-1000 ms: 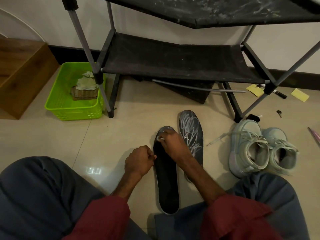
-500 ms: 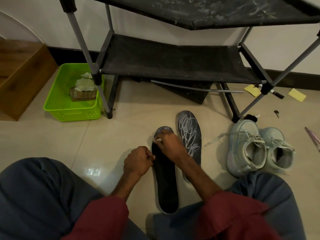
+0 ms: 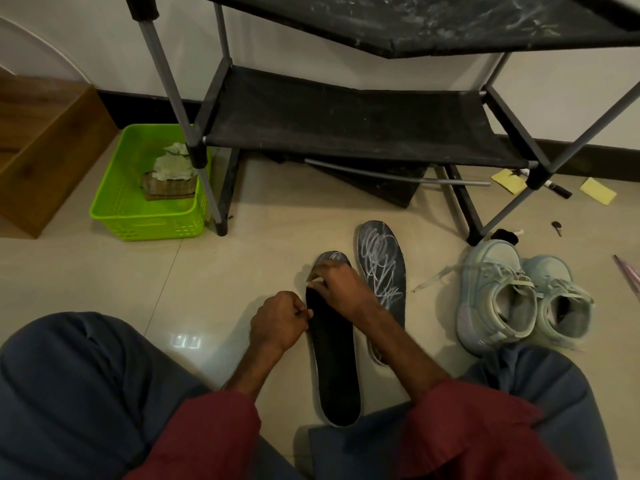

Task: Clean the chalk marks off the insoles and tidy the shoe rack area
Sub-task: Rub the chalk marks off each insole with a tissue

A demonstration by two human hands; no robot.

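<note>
Head view, floor by the rack:
Near insole: a long black foam insole (image 3: 334,368) is laid flat on the beige tiled floor (image 3: 242,268), toe toward 12 o'clock; faint chalk is seen only at the toe.
Far insole: a dark grey insole covered in white chalk scribbles (image 3: 382,268) is laid just beside it at 3 o'clock, set slightly further toward 12 o'clock.
Right hand (image 3: 341,289): pressed on the near insole's toe, fingers pinched together on a small white scrap.
Left hand (image 3: 278,322): fingers curled together, clamped on the near insole's left edge.
Shoe rack: a black fabric-shelved metal rack (image 3: 346,126) is placed at 12 o'clock.
Sneakers: a pale mint laced pair (image 3: 519,299) is placed at 3 o'clock.
Basket: a lime green plastic basket (image 3: 145,223) holding crumpled rags is placed at 10 o'clock.
</note>
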